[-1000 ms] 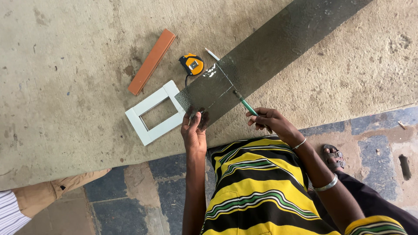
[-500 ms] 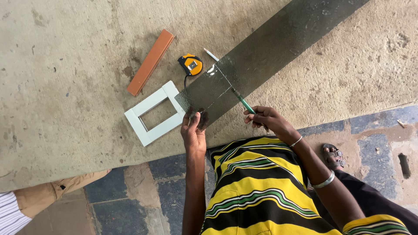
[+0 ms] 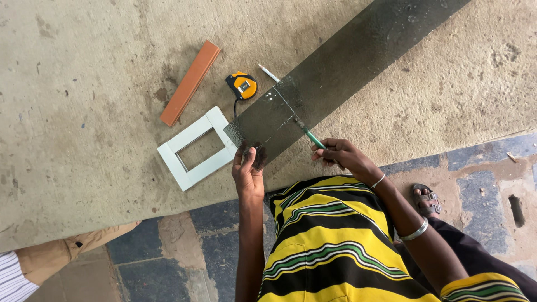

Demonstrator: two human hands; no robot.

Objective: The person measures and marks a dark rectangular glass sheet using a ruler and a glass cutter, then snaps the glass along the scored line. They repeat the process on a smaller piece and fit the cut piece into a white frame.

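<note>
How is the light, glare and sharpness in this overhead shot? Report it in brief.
Head view: soft, even daylight with faint shadows only; the dark glass strip shows slight pale glints near the cutter, no strong glare; the left hand, right hand, white frame and tape measure are sharp, without motion blur; straight edges bow slightly toward the borders.

We were working in a makeshift glazier's workshop, on bare ground rather than a bench. Across the top of the frame a long strip of dark glass (image 3: 358, 61) lay on a rough concrete slab (image 3: 84, 72), with a yellow tape measure (image 3: 242, 85), an orange wooden batten (image 3: 190, 82) and a white frame (image 3: 197, 148) at centre left.
</note>
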